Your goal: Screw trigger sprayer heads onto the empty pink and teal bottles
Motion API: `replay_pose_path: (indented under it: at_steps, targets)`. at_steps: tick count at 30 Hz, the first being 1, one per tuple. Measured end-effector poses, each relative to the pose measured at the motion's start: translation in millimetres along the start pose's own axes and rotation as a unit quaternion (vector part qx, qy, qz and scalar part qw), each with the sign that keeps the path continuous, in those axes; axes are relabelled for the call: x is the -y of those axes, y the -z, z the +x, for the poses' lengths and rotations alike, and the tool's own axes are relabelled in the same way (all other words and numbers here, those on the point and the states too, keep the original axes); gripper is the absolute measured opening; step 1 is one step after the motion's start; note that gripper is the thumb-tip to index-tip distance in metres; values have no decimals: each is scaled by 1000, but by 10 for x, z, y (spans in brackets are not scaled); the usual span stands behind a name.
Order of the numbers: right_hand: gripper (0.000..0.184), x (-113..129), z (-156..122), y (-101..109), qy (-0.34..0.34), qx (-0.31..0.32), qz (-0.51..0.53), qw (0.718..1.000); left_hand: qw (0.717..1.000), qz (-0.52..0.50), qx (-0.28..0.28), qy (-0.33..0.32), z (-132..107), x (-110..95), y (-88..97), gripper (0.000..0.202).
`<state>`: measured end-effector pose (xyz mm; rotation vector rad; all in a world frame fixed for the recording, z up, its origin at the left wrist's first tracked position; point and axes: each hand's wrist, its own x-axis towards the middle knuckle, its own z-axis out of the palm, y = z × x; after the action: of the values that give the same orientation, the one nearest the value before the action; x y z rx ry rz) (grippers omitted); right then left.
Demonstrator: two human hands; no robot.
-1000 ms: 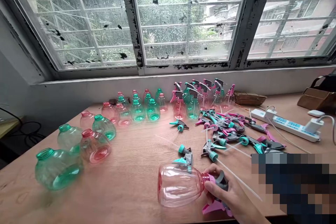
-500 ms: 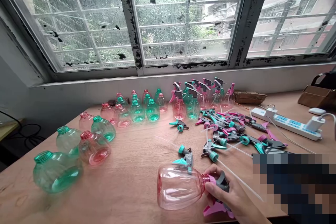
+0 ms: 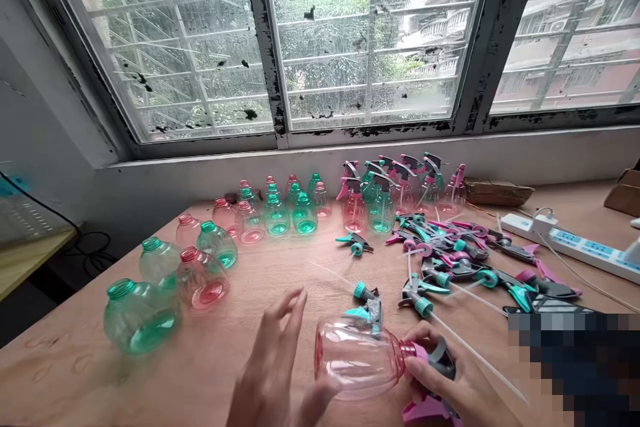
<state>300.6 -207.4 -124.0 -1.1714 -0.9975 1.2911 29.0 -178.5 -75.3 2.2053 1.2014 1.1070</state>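
Pink btl (image 3: 357, 357) sideways, R hand (image 3: 447, 385)

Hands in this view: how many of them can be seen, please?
2. The left hand is open beside the base of the red bottle, contact unclear; the right hand holds its sprayer. The pixelated patch may hide others.

Left hand (image 3: 267, 373): and it's up, fingers raised, thumb spread wide!
Right hand (image 3: 457, 383): curled in a grip, thumb nearest us, pointing left.
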Motion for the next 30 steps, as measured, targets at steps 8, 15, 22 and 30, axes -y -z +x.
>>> replay_pose_path:
  at_steps: [8, 15, 22, 30]
  targets:
    - [45, -130, 102, 92, 26, -2, 36, 999, 986, -72, 101, 114, 94, 210, -524, 87]
    - [43, -91, 116, 102, 6, -8, 67, 998, 975, -177, 131, 12, 77, 298, -472, 79]
    - [46, -88, 79, 98, 8, 43, 23, 999, 964, -231, 131, -12, 17, 421, -515, 90]
    - [47, -52, 41, 72, 0, 57, -7, 998, 963, -210, 166, 38, 78, 456, -443, 91]
